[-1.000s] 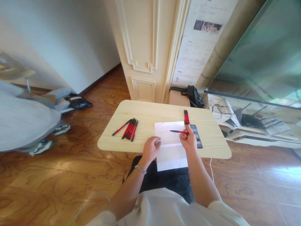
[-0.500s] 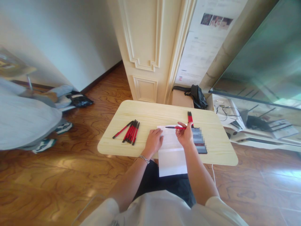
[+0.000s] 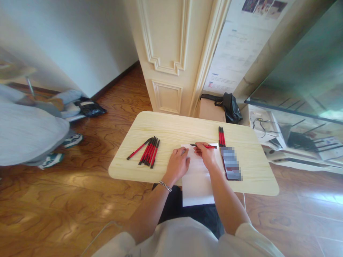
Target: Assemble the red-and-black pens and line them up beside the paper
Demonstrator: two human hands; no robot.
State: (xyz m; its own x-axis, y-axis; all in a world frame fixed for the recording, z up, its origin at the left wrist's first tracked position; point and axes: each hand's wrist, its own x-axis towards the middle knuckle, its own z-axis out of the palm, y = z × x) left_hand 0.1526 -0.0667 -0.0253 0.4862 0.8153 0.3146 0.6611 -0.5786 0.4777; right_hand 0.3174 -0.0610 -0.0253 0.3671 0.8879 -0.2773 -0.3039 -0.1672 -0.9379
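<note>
My right hand (image 3: pixel 205 155) grips a red and black pen (image 3: pixel 210 146) over the upper part of a white sheet of paper (image 3: pixel 198 185). The pen lies nearly level, its dark tip pointing left. Flat on the sheet's upper left edge rests my left hand (image 3: pixel 177 162), its fingers stretched out and holding nothing. The paper's lower part hangs past the table's near edge. Left of my hands lies a group of several red and black pens (image 3: pixel 150 151). More such pens (image 3: pixel 222 136) lie side by side right of the paper, just above a phone-like dark device (image 3: pixel 230 164) with a blurred screen.
The pale wooden table (image 3: pixel 171 125) has rounded corners. Behind it stand a cream panelled door (image 3: pixel 166 53) and a black bag (image 3: pixel 232 109) on a box. A person in a light shirt (image 3: pixel 32 132) sits at the left. A white cable hangs below the table.
My right hand has moved slightly left and the pen in it has shifted right through the fingers. My left hand stays on the paper. The view has shifted a little.
</note>
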